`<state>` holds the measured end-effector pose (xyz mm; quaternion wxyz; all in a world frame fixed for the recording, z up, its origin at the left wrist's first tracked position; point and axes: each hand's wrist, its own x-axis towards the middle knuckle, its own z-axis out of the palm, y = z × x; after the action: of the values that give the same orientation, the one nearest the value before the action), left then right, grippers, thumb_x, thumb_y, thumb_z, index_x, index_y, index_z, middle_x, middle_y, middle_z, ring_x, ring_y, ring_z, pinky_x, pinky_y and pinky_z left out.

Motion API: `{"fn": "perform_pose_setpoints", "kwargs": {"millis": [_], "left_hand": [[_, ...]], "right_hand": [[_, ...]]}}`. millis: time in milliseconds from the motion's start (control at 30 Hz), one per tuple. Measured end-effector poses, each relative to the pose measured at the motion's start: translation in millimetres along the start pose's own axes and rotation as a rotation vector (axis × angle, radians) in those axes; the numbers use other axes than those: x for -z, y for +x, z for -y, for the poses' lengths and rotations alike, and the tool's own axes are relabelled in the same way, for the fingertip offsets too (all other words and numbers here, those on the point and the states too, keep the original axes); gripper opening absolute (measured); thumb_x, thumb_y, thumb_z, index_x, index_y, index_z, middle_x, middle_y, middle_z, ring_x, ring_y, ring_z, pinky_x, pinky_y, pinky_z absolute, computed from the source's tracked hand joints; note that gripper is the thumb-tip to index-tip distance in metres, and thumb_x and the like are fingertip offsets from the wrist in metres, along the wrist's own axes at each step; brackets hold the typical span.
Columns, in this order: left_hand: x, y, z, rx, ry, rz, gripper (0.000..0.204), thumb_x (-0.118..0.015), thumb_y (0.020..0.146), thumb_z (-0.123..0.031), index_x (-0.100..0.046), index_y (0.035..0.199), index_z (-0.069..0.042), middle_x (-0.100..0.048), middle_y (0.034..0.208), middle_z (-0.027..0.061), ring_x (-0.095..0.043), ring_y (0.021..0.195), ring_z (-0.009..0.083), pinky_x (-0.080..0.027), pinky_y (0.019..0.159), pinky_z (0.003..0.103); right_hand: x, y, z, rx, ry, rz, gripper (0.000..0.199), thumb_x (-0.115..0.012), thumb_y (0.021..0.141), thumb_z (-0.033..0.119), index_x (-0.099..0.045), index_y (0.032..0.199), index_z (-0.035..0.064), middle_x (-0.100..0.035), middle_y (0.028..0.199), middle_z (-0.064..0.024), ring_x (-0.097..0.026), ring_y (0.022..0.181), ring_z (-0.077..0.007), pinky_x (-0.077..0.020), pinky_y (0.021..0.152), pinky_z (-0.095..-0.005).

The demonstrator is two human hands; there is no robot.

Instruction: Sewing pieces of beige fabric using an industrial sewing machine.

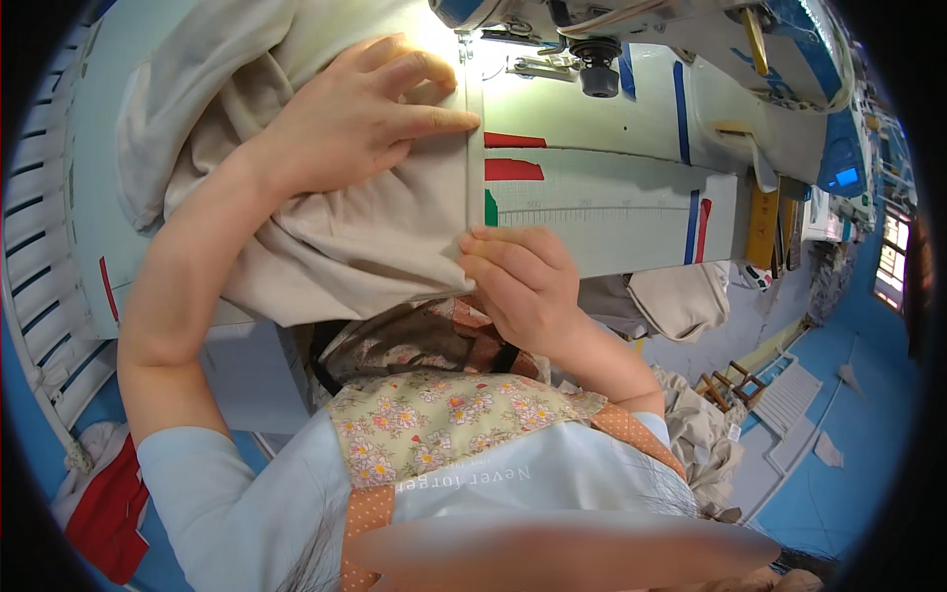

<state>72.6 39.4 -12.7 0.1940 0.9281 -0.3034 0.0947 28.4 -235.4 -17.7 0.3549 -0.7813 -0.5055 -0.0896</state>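
A large piece of beige fabric [385, 242] lies bunched over the left part of the sewing table, its folded right edge running straight toward the sewing machine's [651, 22] lit needle area. My left hand [370, 123] rests on the fabric with its fingers apart, the index fingertip at the folded edge just short of the needle area. Lower down on that same edge, my right hand [523, 284] pinches the fabric's near corner between thumb and fingers. The needle itself is lost in the glare.
Right of the fabric, the pale tabletop [612, 222] carries a printed ruler scale with red, blue and green tape marks. A black knob [599, 71] hangs from the machine. More beige cloth [681, 301] hangs below the table's right end. A white slatted rack [39, 247] stands at far left.
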Motion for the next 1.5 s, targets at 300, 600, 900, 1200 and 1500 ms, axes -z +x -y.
{"fn": "perform_pose_setpoints", "kwargs": {"millis": [300,600,900,1200,1500], "left_hand": [[0.6,-13.4,-56.3,0.101,0.049,-0.001,0.046,-0.068,0.076,-0.005,-0.070,0.120,-0.016,-0.056,0.121,0.0023,-0.052,0.116,0.0285,-0.047,0.100,0.042],[-5.8,-13.5,-24.0,0.076,0.031,-0.036,0.046,-0.067,0.079,-0.006,-0.070,0.121,-0.024,-0.055,0.123,0.0010,-0.049,0.118,0.0293,-0.045,0.104,0.045],[11.2,4.0,-3.6,0.048,-0.148,-0.003,0.046,-0.071,0.078,-0.010,-0.069,0.123,-0.019,-0.059,0.125,0.0036,-0.054,0.116,0.0318,-0.045,0.101,0.045],[0.5,-15.0,-42.2,0.082,-0.074,-0.007,0.049,-0.076,0.076,-0.014,-0.066,0.124,-0.015,-0.059,0.127,0.0025,-0.053,0.123,0.0271,-0.040,0.113,0.050],[-1.2,-1.7,-7.7,0.020,-0.095,-0.082,0.041,-0.073,0.080,-0.010,-0.068,0.121,-0.016,-0.062,0.124,0.0033,-0.057,0.117,0.0313,-0.048,0.102,0.043]], "right_hand": [[-2.4,13.0,-2.7,0.007,-0.016,0.009,0.030,-0.065,0.066,0.011,-0.068,0.095,0.0037,-0.068,0.106,-0.0086,-0.067,0.098,-0.0260,-0.0544,0.076,-0.0379],[-2.5,26.5,-12.4,-0.002,-0.061,0.043,0.026,-0.065,0.067,0.011,-0.067,0.091,0.0049,-0.068,0.102,-0.0071,-0.068,0.096,-0.0254,-0.0544,0.077,-0.0363],[-9.1,52.0,-37.1,0.056,-0.170,0.012,0.023,-0.066,0.068,0.010,-0.066,0.091,0.0074,-0.064,0.093,-0.0039,-0.065,0.089,-0.0230,-0.0534,0.076,-0.0343],[-7.8,50.6,-30.7,0.066,-0.219,-0.012,0.020,-0.065,0.069,0.011,-0.064,0.089,0.0079,-0.062,0.093,-0.0026,-0.065,0.090,-0.0223,-0.0531,0.076,-0.0345],[-7.7,67.5,-51.7,0.034,-0.258,0.059,0.015,-0.065,0.070,0.011,-0.064,0.085,0.0095,-0.061,0.086,-0.0027,-0.064,0.087,-0.0236,-0.0538,0.074,-0.0362]]}}
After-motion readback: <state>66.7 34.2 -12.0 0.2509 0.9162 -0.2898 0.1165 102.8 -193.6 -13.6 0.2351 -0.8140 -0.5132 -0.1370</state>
